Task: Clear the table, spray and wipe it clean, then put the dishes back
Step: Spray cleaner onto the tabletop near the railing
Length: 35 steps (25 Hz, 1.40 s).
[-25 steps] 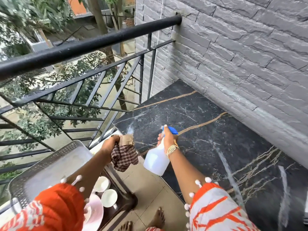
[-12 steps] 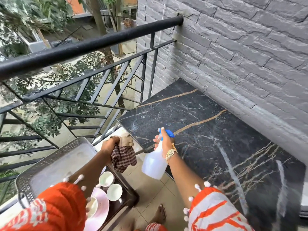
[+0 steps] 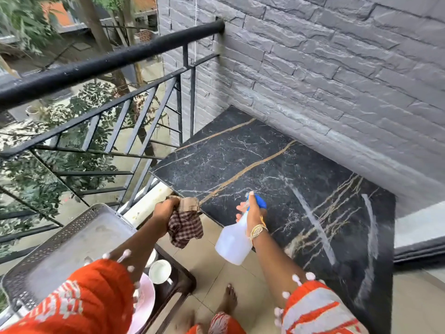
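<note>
The black marble table with gold veins stands against the grey brick wall, its top bare. My right hand grips a white spray bottle with a blue trigger head, held above the table's near edge and pointing at the top. My left hand grips a brown checked cloth that hangs at the table's near-left corner. White cups and a pink plate sit on a dark stool at the lower left, partly hidden by my left sleeve.
A grey perforated plastic chair stands at the left beside the black metal railing. The grey brick wall runs behind the table. The floor is beige tile, and my bare foot stands on it.
The view has shifted, so hands and table sit slightly lower and to the right. Both hands keep their grips on the cloth and bottle; the bottle stays over the table's near edge.
</note>
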Each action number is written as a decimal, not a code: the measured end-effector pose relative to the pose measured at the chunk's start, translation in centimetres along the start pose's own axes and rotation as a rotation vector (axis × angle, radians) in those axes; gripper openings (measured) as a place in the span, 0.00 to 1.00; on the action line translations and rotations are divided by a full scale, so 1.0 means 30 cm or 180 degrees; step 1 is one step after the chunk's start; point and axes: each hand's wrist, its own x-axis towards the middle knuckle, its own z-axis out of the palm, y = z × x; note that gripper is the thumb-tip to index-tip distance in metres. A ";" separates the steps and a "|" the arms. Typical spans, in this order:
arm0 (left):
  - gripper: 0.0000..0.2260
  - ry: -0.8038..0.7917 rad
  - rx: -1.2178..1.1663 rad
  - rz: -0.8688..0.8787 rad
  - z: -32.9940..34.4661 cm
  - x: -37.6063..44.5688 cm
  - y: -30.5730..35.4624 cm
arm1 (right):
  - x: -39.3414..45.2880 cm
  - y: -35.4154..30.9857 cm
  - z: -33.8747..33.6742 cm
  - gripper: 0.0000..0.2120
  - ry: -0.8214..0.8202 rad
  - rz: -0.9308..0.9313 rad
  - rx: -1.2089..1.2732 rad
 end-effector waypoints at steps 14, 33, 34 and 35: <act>0.04 0.0502 -0.0369 -0.0026 -0.095 -0.129 -0.099 | -0.124 0.075 0.102 0.14 -0.0747 -0.0326 -0.0507; 0.11 0.1984 -0.1496 -0.0531 -0.782 -0.047 -0.335 | -0.418 0.534 0.783 0.08 -0.2757 -0.1229 -0.2483; 0.11 0.1978 -0.1557 -0.0524 -0.792 -0.021 -0.362 | -0.417 0.559 0.795 0.07 -0.2840 -0.1274 -0.2645; 0.11 0.1954 -0.1608 -0.0494 -0.813 0.003 -0.369 | -0.412 0.595 0.822 0.07 -0.2909 -0.1307 -0.2773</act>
